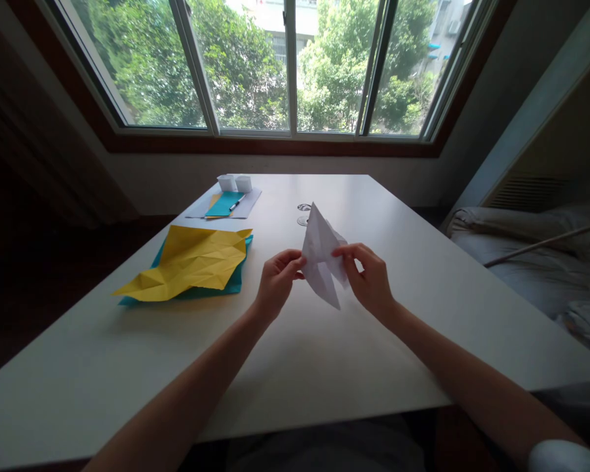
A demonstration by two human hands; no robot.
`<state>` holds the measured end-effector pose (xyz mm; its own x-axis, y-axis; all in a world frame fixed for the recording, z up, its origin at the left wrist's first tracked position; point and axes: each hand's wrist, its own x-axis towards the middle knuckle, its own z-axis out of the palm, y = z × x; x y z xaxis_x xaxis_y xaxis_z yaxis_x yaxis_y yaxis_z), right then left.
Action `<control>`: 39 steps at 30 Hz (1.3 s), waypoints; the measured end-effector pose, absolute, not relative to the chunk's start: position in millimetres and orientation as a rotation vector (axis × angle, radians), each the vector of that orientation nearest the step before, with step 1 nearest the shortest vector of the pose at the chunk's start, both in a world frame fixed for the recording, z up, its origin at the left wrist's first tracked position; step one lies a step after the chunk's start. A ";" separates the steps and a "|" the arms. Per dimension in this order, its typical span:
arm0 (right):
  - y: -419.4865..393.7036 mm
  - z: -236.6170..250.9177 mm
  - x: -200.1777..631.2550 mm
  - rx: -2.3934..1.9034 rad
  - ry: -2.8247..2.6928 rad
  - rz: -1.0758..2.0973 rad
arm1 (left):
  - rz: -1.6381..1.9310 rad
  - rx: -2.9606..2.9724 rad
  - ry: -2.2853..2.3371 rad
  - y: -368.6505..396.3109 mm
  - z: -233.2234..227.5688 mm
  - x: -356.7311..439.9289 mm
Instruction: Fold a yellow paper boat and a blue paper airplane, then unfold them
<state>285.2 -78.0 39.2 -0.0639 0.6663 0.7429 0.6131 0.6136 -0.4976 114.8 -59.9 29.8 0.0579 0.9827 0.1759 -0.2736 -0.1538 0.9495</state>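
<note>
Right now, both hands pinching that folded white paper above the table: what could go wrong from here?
1. The folded white paper is held in the air only by fingertip pinches of the left hand and right hand; an uneven pull might tear or mis-crease it.
2. The creased yellow sheet lies loose on the teal sheet beside the left forearm; a sweep could push both along the table.

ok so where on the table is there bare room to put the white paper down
Bare table lies under and in front of both hands, left hand and right hand, which hold the folded white paper. The right side toward the bed is bare too. Crowded: the left, with the yellow sheet over a teal sheet, and the far left corner with the pen and small white boxes.
</note>
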 end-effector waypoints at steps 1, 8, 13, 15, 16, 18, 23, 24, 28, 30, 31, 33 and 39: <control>-77.9 39.3 285.4 -1.054 -1.747 0.081 | 1.378 1.168 0.860 -60.5 30.2 115.1; -75.3 34.9 283.2 -1.158 -1.905 -0.293 | 1.384 1.180 0.851 -64.6 31.8 118.4; -75.4 34.7 283.1 -1.302 -1.945 -0.702 | 1.353 1.223 0.880 -67.5 31.2 121.1; -77.6 36.9 282.9 -1.332 -1.941 -0.780 | 1.340 1.259 0.897 -68.2 29.9 122.0; -78.8 38.2 282.8 -1.338 -1.949 -0.797 | 1.338 1.279 0.905 -68.3 29.0 122.3; -81.0 40.2 282.6 -1.330 -1.987 -0.796 | 1.349 1.322 0.922 -68.1 26.9 122.7; -82.0 43.0 282.8 -1.282 -2.003 -0.744 | 1.408 1.482 0.967 -67.0 22.9 122.6; -81.7 43.7 282.8 -1.272 -1.994 -0.733 | 1.422 1.511 0.976 -67.1 22.4 122.7; -81.7 47.9 283.5 -1.249 -1.983 -0.662 | 1.464 1.578 1.027 -68.2 21.1 123.0; -82.1 49.9 284.7 -1.228 -1.970 -0.600 | 1.474 1.589 1.045 -68.6 20.8 122.9; -82.3 50.6 285.6 -1.214 -1.958 -0.560 | 1.479 1.592 1.053 -68.6 20.8 122.7; -82.0 51.8 288.0 -1.198 -1.924 -0.457 | 1.487 1.593 1.079 -67.9 21.0 121.9; -76.8 55.2 298.1 -1.259 -1.732 -0.098 | 1.521 1.584 1.157 -61.6 23.2 116.6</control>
<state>298.1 -76.8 55.2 -0.0097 0.6934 0.7205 0.7703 0.4646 -0.4368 116.6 -61.6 23.2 -0.0609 0.9080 0.4145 0.1572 -0.4014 0.9023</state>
